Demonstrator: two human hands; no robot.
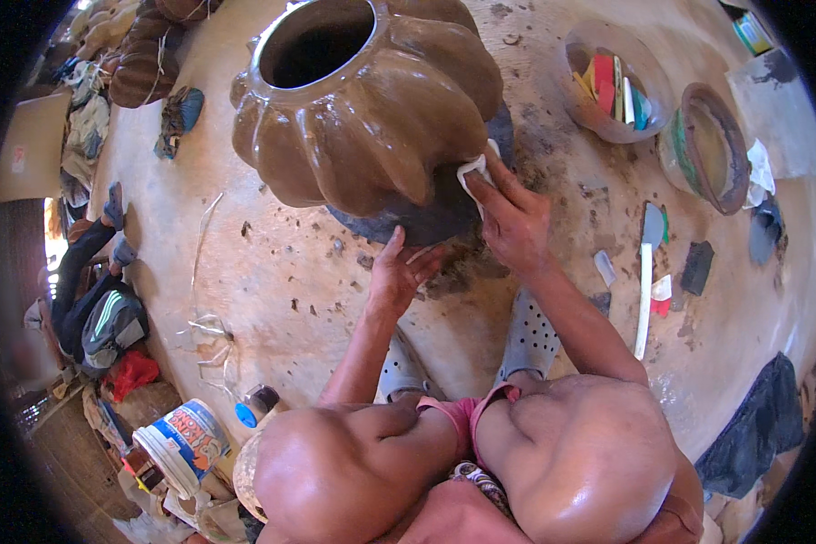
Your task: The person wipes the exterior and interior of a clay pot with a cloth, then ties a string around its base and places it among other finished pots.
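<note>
A large brown ribbed clay pot, glossy and wet-looking, rises in front of me with a round open mouth. It sits on a dark round base, partly hidden beneath it. My right hand pinches a small white cloth against the pot's lower right side. Against the near edge of the base rests my left hand, palm up with fingers stretched out and nothing in it. The far side of the pot is out of sight.
At right stand a translucent bowl holding coloured tools and a round basin. A white-handled spatula and a dark block lie nearer. Dark cloth lies lower right; a white-and-blue bucket stands lower left.
</note>
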